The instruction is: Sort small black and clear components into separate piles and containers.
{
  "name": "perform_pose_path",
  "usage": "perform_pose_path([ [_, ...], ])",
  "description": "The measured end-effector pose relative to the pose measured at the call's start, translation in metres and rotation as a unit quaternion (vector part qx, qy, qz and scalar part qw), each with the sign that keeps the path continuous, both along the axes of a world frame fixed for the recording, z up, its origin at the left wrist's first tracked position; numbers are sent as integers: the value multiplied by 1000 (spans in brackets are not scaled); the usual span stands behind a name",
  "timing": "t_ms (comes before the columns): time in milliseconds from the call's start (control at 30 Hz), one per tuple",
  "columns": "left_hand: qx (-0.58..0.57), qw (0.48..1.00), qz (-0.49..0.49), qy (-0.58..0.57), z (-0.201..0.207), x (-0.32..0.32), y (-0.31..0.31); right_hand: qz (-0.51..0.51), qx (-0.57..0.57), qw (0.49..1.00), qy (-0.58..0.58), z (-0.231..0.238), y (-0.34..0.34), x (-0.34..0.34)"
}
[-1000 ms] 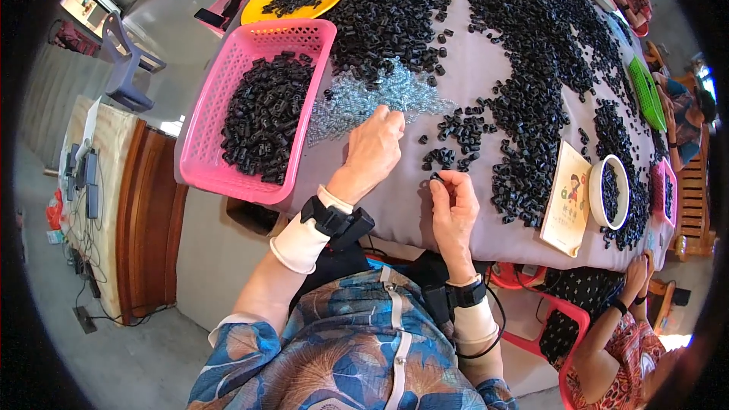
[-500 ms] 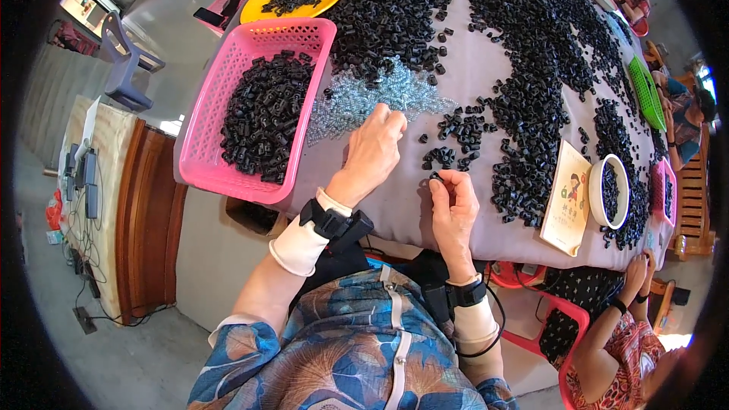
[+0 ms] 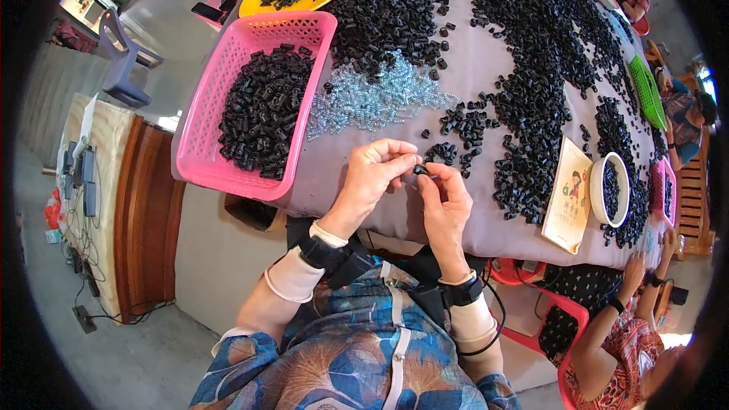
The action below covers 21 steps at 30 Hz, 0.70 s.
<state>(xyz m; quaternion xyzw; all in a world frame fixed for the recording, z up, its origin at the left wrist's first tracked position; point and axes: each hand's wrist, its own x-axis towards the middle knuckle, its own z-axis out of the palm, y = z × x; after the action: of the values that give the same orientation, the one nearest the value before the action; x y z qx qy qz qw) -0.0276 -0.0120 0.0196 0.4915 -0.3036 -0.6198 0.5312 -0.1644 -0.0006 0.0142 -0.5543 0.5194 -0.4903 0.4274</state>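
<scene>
My left hand (image 3: pixel 372 182) and my right hand (image 3: pixel 446 205) meet above the table's near edge. Between my right thumb and fingers is a small black plastic piece (image 3: pixel 420 170). The left fingertips are pinched together against it; whatever they hold is too small to make out. Just beyond my hands lies a pile of tiny shiny pale-blue coil-like pieces (image 3: pixel 387 99). Several loose black plastic pieces (image 3: pixel 463 125) are scattered right of that pile. A pink basket (image 3: pixel 199 118) filled with similar black pieces stands left of my hands.
Large heaps of black pieces (image 3: pixel 531 99) cover the table (image 3: pixel 486 237). A yellow plate (image 3: pixel 254 1) sits behind the basket. A booklet (image 3: pixel 566 201) and a white bowl (image 3: pixel 624 197) are at right, near a person's hands (image 3: pixel 645 262). A green basket (image 3: pixel 645 91) lies farther off.
My left hand has come back from the pale-blue pile to the black piece. My right hand has shifted slightly left and up with that piece, so the hands now meet.
</scene>
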Motion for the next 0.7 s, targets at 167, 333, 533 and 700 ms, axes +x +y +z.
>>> perform_pose_path([
  [167,4,1000,13,27,-3,-1,5,-10,14,998,-66,-5,2,4],
  [333,-3,999,13,44,-6,-1,7,11,38,994,-103,1,4,5],
  [533,-14,1000,-25,3,-3,-3,10,3,50,987,-155,-2,3,6],
  [700,-43,998,-34,-25,-4,-4,13,6,40,988,-151,-7,2,5],
])
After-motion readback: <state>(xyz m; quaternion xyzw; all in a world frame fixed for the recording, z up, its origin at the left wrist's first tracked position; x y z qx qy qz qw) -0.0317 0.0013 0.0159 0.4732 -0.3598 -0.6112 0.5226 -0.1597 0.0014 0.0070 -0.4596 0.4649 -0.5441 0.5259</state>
